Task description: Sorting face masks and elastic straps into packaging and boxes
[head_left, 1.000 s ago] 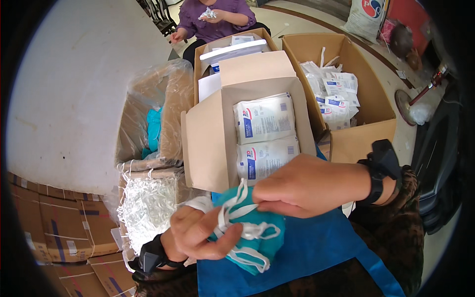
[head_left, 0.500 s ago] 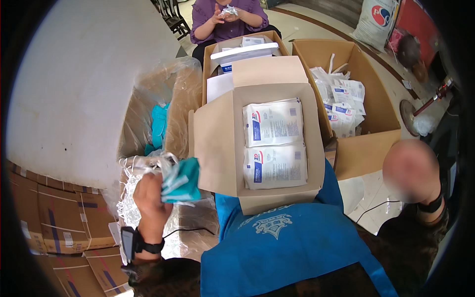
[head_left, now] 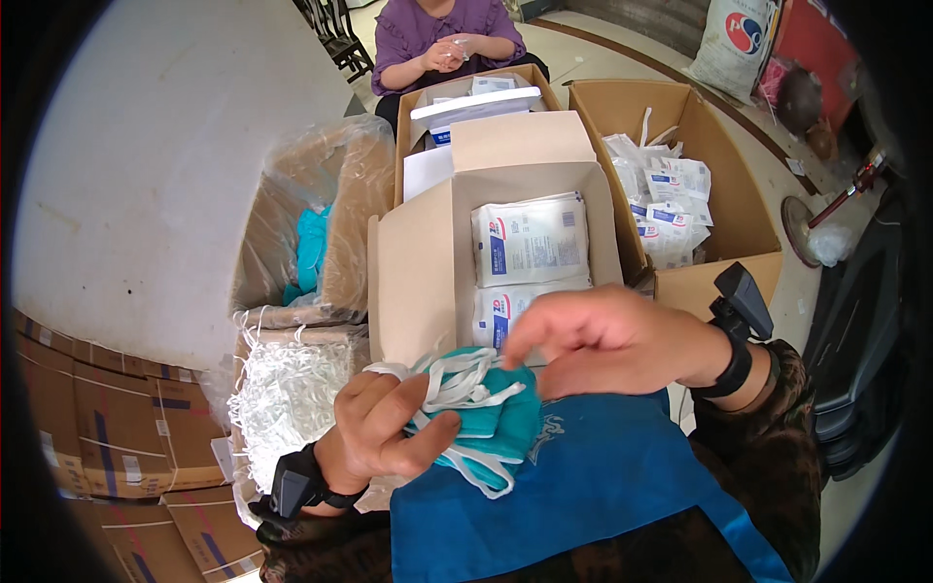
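Observation:
My left hand (head_left: 384,428) is closed on a bunch of teal face masks (head_left: 515,403) with white straps looped over their top and hanging below. My right hand (head_left: 622,340) comes in from the right. Its index fingertip is at the masks' upper edge, with thumb and finger apart around their right side; I cannot tell how firmly it touches. Both hands are over my blue apron (head_left: 593,476), just in front of an open small carton (head_left: 413,282). Inside that carton lie two visible flat white-and-blue packets (head_left: 530,238), the nearer one partly hidden by my right hand.
A plastic-lined box (head_left: 258,233) with teal masks stands left, above a heap of white straps (head_left: 292,398). At right, a large carton (head_left: 724,136) holds loose packets. Another open carton (head_left: 406,131) stands behind, before a person in purple (head_left: 403,39). Stacked cartons (head_left: 121,418) fill the lower left.
My left hand has brought the masks from the strap heap rightward, to the front of the small carton. My right hand has swung in from the far right to the masks.

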Tool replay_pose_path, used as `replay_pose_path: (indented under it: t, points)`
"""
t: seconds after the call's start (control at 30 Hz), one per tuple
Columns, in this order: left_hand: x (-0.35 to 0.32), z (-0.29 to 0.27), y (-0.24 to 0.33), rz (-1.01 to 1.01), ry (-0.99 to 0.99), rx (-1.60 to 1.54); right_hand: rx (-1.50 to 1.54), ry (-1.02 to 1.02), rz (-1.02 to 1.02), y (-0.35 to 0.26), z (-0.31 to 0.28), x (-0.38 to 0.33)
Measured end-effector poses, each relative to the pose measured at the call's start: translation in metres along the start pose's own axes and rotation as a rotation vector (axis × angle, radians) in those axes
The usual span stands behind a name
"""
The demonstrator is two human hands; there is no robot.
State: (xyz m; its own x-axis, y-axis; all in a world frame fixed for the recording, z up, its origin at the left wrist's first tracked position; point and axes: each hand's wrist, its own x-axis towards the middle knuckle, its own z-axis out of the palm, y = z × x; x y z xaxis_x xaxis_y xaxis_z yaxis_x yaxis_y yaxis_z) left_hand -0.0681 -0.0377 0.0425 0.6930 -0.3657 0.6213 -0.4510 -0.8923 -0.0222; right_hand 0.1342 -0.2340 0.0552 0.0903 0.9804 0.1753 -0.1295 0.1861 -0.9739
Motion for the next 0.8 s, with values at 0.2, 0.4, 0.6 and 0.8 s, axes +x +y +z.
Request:
replay_pose_path:
  t: [0.2,0.4,0.6,0.8]
  points:
    - [0.006,0.005,0.004,0.053,-0.034,-0.024,-0.684,-0.180,-0.015,-0.003,0.020,0.013]
    - [0.009,0.002,0.003,0.037,-0.046,-0.015,-0.697,-0.103,-0.051,-0.005,0.011,0.003]
    - [0.015,0.006,0.005,-0.085,-0.088,0.002,-0.673,-0.071,-0.119,-0.007,0.011,0.002]
    - [0.015,0.004,0.006,-0.062,-0.118,0.052,-0.618,0.017,-0.024,-0.018,0.005,0.002]
